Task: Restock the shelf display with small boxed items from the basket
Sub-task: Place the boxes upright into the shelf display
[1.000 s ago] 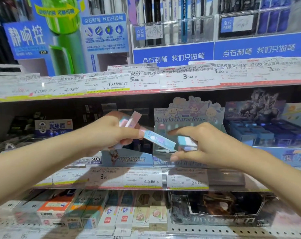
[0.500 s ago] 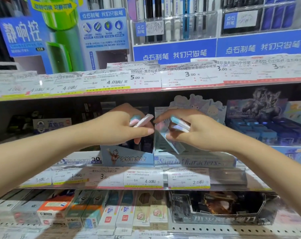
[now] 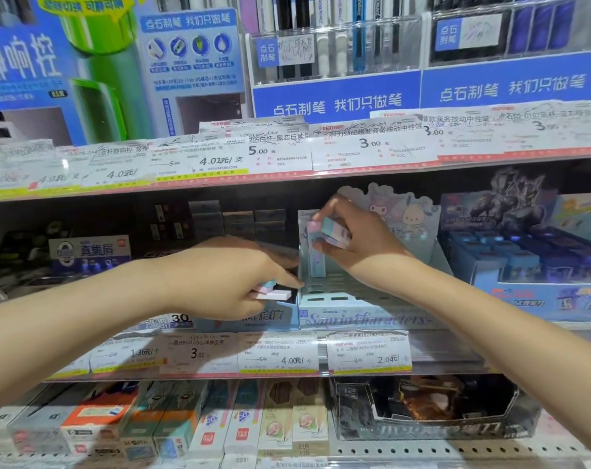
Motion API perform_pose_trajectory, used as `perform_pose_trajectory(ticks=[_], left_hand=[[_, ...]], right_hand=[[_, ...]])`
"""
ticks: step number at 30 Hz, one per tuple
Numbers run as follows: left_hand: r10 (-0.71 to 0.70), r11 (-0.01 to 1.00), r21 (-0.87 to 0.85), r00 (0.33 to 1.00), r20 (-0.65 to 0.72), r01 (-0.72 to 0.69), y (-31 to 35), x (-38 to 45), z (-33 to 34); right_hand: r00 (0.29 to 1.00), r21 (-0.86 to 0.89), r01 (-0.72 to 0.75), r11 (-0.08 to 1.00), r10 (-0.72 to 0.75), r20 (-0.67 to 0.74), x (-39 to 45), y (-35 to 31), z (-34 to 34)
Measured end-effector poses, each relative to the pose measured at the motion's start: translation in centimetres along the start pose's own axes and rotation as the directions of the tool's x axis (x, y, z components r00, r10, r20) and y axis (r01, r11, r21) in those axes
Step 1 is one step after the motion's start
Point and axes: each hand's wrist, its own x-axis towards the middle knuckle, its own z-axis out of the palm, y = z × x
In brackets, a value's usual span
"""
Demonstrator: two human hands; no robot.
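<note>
Two hands work at a pale blue display tray (image 3: 355,311) lettered "Sanrio characters". Price tags (image 3: 367,358) below read 4.00 and 2.0. Since a second ago, the hands have parted: the right hand (image 3: 358,245) now grips pastel boxes (image 3: 334,231) over the tray, while the left hand (image 3: 233,282) clutches more (image 3: 274,294) beside it.

Pastel pink-and-blue small boxes (image 3: 331,231) sit against a pale blue, cartoon-printed display tray (image 3: 355,308).
</note>
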Motion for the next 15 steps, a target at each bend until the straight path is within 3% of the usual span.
perform_pose_trajectory(ticks=[10, 15], left_hand=[[0.037, 0.999, -0.005, 0.999, -0.024, -0.037, -1.6, 1.0, 1.6], [0.04, 0.999, -0.003, 0.998, -0.039, -0.04, -2.5, 1.4, 2.5]], right_hand=[[0.999, 0.083, -0.027, 0.996, 0.025, 0.023, 0.0, 0.4, 0.5], [0.997, 0.038, -0.018, 0.999, 0.015, 0.075, -0.3, 0.9, 1.1]])
